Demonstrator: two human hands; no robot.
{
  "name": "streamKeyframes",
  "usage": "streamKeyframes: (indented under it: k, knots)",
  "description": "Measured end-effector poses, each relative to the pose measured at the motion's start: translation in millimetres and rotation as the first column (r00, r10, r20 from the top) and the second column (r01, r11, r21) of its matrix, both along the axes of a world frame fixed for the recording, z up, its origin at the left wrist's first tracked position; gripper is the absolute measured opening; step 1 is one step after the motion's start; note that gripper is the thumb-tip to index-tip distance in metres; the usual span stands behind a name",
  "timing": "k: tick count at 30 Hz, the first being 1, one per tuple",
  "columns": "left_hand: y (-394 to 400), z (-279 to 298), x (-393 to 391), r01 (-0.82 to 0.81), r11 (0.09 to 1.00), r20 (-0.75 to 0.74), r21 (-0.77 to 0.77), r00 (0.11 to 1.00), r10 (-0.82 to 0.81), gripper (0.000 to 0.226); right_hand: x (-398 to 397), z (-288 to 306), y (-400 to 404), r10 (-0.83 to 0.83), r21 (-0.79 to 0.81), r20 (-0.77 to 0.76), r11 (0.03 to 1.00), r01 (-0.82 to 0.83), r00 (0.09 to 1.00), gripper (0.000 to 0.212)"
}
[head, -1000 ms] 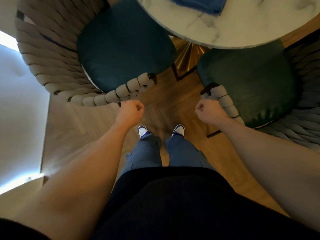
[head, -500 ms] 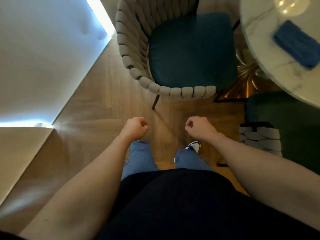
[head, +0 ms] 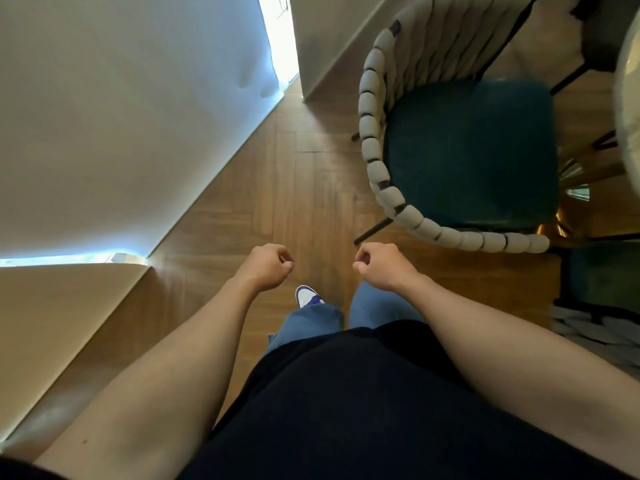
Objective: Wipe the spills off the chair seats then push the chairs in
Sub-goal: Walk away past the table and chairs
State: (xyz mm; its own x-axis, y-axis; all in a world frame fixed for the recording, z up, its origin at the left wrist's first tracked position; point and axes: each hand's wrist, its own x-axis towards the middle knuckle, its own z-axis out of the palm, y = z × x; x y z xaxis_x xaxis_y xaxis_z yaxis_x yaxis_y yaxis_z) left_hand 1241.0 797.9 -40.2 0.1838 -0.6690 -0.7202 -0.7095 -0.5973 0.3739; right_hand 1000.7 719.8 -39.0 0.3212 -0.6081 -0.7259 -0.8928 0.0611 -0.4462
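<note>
A chair with a teal seat (head: 467, 150) and a beige woven back (head: 370, 133) stands at the upper right, beside the marble table edge (head: 628, 98). I see no spill on the seat. A second dark green chair (head: 602, 278) shows partly at the right edge. My left hand (head: 268, 266) and my right hand (head: 379, 265) are held out in front of me over the wooden floor, both curled into fists and holding nothing. My right hand is just below and left of the teal chair's back, not touching it.
A white wall panel (head: 121, 116) with a lit strip runs along the left. Wooden herringbone floor (head: 294, 188) lies between wall and chair. The gold table base (head: 571, 188) shows under the table. My legs and one shoe (head: 308, 296) are below.
The view has swung left: the teal chair and table slid to the right, and the blue cloth on the table left the frame. Both hands stay curled and empty.
</note>
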Motion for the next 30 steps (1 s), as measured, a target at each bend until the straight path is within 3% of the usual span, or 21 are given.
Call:
streamKeyframes:
  k: [7,19,30]
  knots:
    - [-75.4,-1.7,72.5,0.021,1.000,0.006,-0.004,1.000,-0.021,0.017,79.2,-2.4,-70.6,-0.002,-0.005,0.006,1.000,0.002,1.000,0.008]
    - [-291.9,-5.7,143.6,0.174,0.985,0.015,-0.020,0.985,-0.174,0.010,161.1,-4.9,-251.5,-0.115,-0.065,0.015,0.991,0.116,0.993,0.013]
    - [-503.6,-0.8,158.3,0.489,0.868,-0.002,-0.081,0.871,-0.491,0.015,186.1,14.1,-387.8,-0.382,-0.098,-0.018,0.920,0.379,0.924,0.020]
